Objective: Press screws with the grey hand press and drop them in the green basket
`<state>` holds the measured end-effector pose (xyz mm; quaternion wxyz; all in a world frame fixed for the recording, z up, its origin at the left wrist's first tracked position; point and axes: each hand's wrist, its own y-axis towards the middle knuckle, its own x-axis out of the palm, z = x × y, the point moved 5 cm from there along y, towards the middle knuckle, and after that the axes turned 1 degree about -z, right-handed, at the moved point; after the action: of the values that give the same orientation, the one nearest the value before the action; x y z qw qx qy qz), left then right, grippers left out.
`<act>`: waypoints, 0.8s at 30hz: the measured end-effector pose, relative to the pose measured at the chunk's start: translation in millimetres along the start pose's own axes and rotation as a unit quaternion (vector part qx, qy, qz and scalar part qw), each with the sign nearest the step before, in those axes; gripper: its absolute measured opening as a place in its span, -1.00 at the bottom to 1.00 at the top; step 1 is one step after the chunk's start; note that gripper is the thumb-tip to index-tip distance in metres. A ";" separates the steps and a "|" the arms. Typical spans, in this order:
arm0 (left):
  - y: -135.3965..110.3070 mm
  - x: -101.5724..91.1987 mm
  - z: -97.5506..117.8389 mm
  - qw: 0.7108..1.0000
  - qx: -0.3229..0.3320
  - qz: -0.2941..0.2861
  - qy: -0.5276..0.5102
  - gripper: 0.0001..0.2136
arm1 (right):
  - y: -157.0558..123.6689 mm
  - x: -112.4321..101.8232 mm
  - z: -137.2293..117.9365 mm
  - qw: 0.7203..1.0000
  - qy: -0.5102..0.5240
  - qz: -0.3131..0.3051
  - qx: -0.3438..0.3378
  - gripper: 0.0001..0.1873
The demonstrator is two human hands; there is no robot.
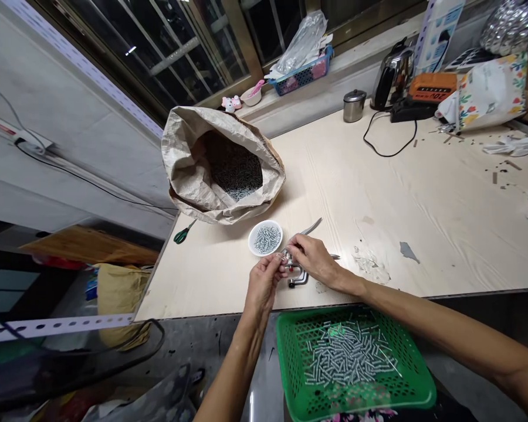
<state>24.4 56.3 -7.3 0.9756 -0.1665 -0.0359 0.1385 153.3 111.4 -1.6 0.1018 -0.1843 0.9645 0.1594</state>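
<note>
My left hand (264, 280) is closed in a pinch above the table's front edge. Close beside it, my right hand (313, 258) also has its fingertips pinched together. What the fingertips hold is too small to make out. Below and between them lies a metal hand tool (300, 280) with a C-shaped jaw, a red spot and a dark knob; its long handles (313, 225) reach out past my right hand, which covers part of it. A white bowl (251, 245) of small shiny metal pieces (267, 239) stands just beyond my left hand.
A green basket (286, 375) of metal rods or springs (352, 354) sits below the table edge. A large sack (180, 158) of small metal parts stands at the back left, green-handled scissors (182, 234) beside it. A lidded canister (354, 106) and a kettle (392, 76) are farther back.
</note>
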 end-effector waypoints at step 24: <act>15.5 -17.8 -29.4 0.919 -0.010 -0.076 0.387 -0.68 | -46.3 -29.4 37.0 0.864 -0.470 -0.141 -0.112 -0.82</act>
<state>6.7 56.0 -40.6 0.9193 -0.2132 0.3306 -0.0119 203.2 92.9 -40.9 0.5432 -0.2316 0.7417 0.3181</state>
